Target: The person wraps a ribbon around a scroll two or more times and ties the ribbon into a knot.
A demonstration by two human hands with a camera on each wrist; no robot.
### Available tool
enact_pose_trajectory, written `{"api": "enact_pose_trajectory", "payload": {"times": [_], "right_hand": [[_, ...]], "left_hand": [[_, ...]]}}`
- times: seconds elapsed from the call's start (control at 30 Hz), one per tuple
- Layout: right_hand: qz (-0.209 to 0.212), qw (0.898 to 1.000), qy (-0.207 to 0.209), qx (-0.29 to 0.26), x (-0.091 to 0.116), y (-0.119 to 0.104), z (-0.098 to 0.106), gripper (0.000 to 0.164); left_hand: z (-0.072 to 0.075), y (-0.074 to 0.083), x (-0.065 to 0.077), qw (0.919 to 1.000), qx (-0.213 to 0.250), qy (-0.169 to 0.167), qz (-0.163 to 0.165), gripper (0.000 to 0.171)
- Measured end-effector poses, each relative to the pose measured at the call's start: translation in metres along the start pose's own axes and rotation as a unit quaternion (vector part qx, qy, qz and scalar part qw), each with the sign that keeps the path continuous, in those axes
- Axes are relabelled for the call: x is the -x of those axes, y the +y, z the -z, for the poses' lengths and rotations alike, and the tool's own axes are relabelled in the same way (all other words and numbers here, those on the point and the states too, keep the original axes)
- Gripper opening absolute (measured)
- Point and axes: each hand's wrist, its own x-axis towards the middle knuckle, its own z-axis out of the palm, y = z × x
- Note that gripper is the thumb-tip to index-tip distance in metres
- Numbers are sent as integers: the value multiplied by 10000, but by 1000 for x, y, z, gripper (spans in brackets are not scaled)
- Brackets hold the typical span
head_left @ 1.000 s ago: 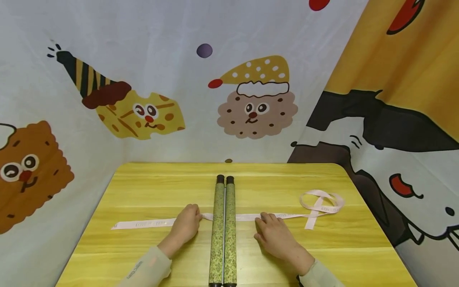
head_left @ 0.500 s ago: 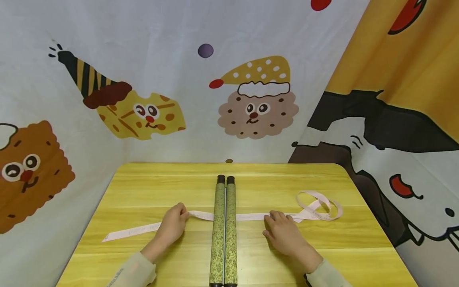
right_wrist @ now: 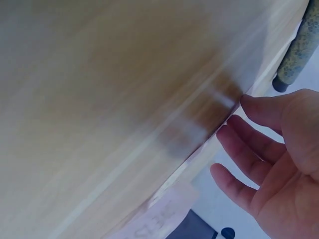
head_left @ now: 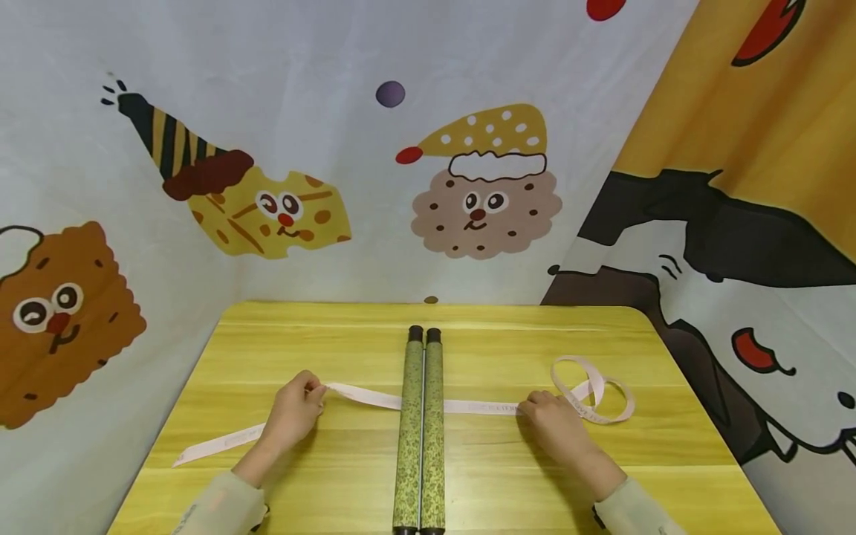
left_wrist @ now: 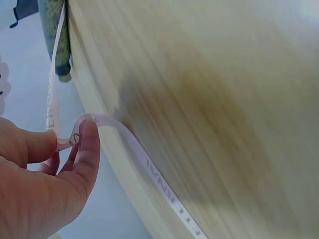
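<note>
A pale pink printed ribbon (head_left: 478,407) runs crosswise on the table, passing beneath two green patterned rolls (head_left: 423,438) with black end caps that lie side by side. My left hand (head_left: 292,410) pinches the ribbon left of the rolls, slightly raised; the left wrist view shows it folding between thumb and fingers (left_wrist: 88,149). Its free end trails down-left. My right hand (head_left: 563,429) touches the ribbon right of the rolls with its fingertips. In the right wrist view its fingers (right_wrist: 249,154) are relaxed and slightly apart. Just past it lies the ribbon's loosely looped end (head_left: 618,401).
The light wooden table (head_left: 321,342) extends beyond both hands, with its back edge against a cloth backdrop (head_left: 321,74) printed with cartoon figures. The rolls stretch from near the back edge to the bottom of the head view.
My left hand has moved left along the ribbon and risen a little with it. My right hand has slid right toward the loops, which have shifted shape. The rolls stay put.
</note>
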Motion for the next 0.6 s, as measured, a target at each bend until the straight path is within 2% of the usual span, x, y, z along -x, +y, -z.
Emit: {"api": "enact_pose_trajectory", "payload": {"times": [0.2, 0.37, 0.5, 0.6], "right_hand": [[98, 9998, 156, 4, 4, 11, 0, 23], [-31, 9998, 193, 3, 5, 15, 2, 18], [-65, 9998, 172, 90, 6, 16, 3, 15], [-43, 9998, 143, 136, 7, 16, 3, 15]], "left_hand": [[14, -5, 1, 9995, 284, 51, 137, 10], [22, -10, 0, 9964, 680, 399, 322, 11], [26, -14, 0, 9949, 576, 741, 362, 11], [27, -17, 0, 9961, 243, 783, 335, 12]]}}
